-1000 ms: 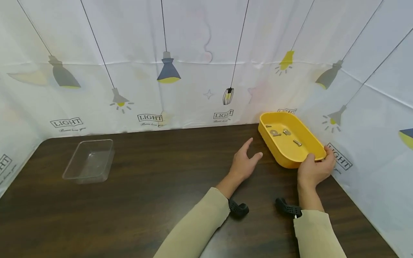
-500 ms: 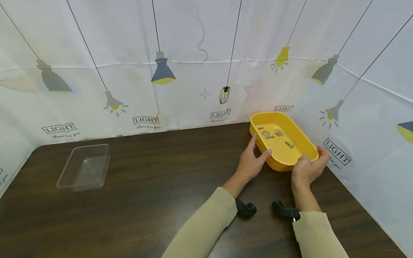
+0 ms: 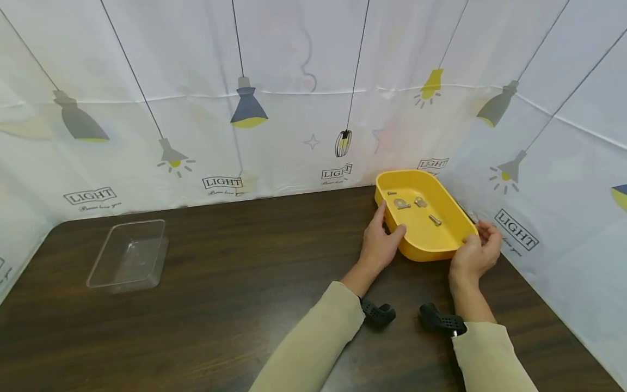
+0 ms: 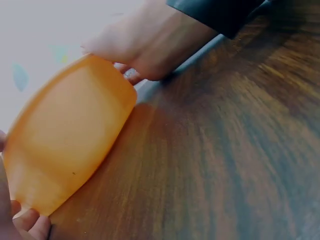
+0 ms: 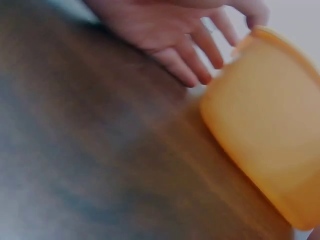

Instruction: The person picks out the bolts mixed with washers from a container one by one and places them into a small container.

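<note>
A yellow plastic tray (image 3: pixel 427 255) with rounded corners stands at the back right of the table. Small metal hardware lies inside: a bolt (image 3: pixel 435 220), a washer (image 3: pixel 399 202) and several other pieces. My left hand (image 3: pixel 378 246) holds the tray's left side; in the left wrist view its fingertips (image 4: pixel 31 220) reach the bottom edge. At the near right corner is my right hand (image 3: pixel 474 256). Its thumb touches the rim, while the other fingers (image 5: pixel 200 50) extend loosely, apart from the wall, in the right wrist view.
A clear plastic container (image 3: pixel 129 256) sits at the left of the dark wooden table (image 3: pixel 235 305). White cloth (image 3: pixel 274 141) printed with lamps hangs close behind the tray and along its right. Both wrists wear black straps (image 3: pixel 443 321).
My left hand has come in from the left and taken hold of the tray's side. The tray has shifted slightly left. My right fingers have loosened from its corner.
</note>
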Motion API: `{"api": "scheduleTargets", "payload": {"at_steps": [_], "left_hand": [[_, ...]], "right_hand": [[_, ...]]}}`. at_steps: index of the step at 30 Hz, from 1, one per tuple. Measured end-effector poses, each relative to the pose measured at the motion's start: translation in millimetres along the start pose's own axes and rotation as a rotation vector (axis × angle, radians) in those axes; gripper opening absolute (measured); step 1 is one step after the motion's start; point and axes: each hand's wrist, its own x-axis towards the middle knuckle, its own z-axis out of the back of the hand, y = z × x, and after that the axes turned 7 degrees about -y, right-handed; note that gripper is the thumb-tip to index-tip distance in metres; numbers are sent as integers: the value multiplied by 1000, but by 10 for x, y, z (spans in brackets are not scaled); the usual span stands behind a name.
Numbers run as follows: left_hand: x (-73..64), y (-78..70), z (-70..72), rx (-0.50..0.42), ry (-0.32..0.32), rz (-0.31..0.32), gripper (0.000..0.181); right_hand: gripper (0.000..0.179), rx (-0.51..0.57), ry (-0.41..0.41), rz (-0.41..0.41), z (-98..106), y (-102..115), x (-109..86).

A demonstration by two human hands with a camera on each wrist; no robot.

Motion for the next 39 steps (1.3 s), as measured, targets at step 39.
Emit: {"api": "scheduleTargets", "payload": {"at_steps": [39], "left_hand": [[-19,136,633,-13,10,-49,70]], "right_hand": [[37,-214,455,14,-27,-65,16]]}}
